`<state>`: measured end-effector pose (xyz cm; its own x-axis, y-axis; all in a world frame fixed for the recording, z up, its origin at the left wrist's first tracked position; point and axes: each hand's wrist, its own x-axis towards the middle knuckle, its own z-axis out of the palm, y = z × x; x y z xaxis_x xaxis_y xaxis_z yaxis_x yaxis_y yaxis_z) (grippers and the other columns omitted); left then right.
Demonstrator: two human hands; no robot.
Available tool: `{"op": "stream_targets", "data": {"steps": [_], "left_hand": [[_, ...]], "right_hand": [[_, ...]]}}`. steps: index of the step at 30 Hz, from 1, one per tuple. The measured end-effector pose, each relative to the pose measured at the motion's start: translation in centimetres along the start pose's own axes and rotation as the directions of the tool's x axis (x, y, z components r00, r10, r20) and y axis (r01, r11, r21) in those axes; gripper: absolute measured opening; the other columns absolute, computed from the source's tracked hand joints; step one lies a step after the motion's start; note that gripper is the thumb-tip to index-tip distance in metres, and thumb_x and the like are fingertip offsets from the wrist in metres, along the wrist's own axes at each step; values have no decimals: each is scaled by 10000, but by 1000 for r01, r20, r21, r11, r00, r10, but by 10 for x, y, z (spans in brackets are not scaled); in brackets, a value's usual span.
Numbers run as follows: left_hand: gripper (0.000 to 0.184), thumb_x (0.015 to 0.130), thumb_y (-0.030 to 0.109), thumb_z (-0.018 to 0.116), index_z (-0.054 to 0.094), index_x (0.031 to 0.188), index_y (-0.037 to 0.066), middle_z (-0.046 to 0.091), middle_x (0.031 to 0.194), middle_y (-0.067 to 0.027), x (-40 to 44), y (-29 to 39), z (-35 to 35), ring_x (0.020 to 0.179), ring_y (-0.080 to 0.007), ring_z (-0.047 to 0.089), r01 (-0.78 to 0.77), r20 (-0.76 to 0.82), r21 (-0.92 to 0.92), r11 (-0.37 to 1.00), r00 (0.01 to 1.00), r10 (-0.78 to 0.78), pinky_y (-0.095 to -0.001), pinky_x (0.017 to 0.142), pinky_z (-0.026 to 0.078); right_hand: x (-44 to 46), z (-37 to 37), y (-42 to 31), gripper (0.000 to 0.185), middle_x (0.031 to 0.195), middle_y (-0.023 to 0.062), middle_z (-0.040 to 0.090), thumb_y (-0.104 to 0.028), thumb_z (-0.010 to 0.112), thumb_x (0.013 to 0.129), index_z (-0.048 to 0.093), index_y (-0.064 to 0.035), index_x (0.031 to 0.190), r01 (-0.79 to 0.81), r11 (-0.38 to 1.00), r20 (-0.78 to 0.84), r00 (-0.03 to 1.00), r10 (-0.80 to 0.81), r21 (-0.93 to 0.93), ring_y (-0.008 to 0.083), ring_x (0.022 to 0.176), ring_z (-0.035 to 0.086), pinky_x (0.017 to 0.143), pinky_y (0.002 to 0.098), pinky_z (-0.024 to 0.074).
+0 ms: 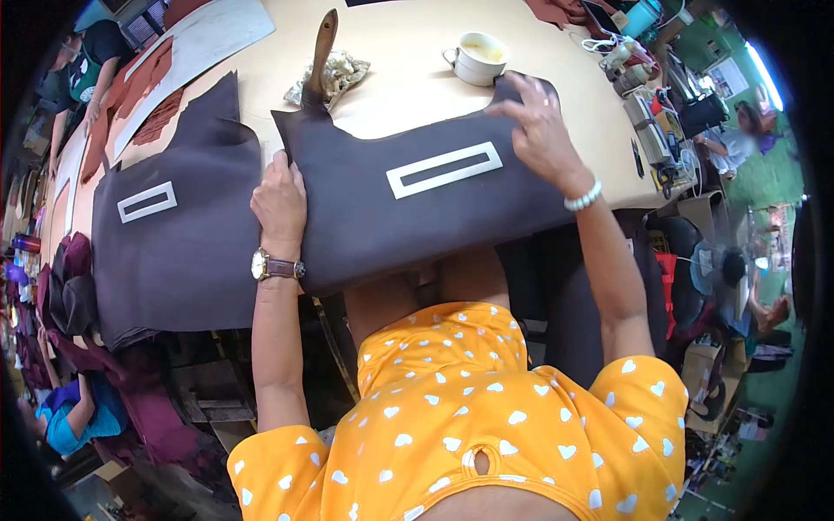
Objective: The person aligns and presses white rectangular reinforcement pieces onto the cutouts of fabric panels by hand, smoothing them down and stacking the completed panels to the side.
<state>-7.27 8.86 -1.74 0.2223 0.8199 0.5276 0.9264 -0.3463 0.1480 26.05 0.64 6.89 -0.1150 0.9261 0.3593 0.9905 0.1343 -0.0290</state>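
Note:
Two dark fabric pieces lie side by side on the table. The right piece (pixel 382 226) carries a white rectangular frame (pixel 445 170), and the left piece (pixel 191 269) bears a smaller one (pixel 147 202). My left hand (pixel 280 198) is closed at the left edge of the right piece, its fingers curled on the fabric. Over that piece's right end is my right hand (pixel 540 130), fingers bent and apart, with nothing visible in it. A brush with a wooden handle (pixel 324 52) stands at the top edge beside a crumpled cloth (pixel 346 76). Nearby sits a white cup (pixel 480 62) with pale contents.
Reddish-brown pieces (pixel 148 78) and a pale sheet (pixel 200 39) lie at the back left. Bottles and devices (pixel 647 122) line the right edge. A person in dark clothing (pixel 102 52) works at the far left; other people sit farther off.

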Motion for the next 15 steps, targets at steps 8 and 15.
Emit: {"op": "stream_targets", "data": {"steps": [8, 15], "left_hand": [[165, 837, 171, 566, 475, 931, 72, 617, 772, -117, -1, -2, 2, 624, -328, 625, -19, -28, 19, 1000, 999, 20, -389, 531, 518], [163, 829, 168, 572, 481, 928, 75, 620, 770, -109, 0, -1, 2, 626, -320, 626, -9, 6, 55, 998, 1000, 9, -390, 535, 518]], "right_hand": [[-68, 47, -7, 578, 1376, 260, 298, 56, 376, 708, 585, -202, 1181, -281, 844, 176, 959, 223, 456, 439, 1290, 247, 1040, 568, 174], [-61, 41, -31, 514, 1416, 170, 270, -61, 431, 828, 434, -215, 1318, -264, 945, 251, 918, 307, -190, 403, 1302, 237, 1025, 596, 188]]}}
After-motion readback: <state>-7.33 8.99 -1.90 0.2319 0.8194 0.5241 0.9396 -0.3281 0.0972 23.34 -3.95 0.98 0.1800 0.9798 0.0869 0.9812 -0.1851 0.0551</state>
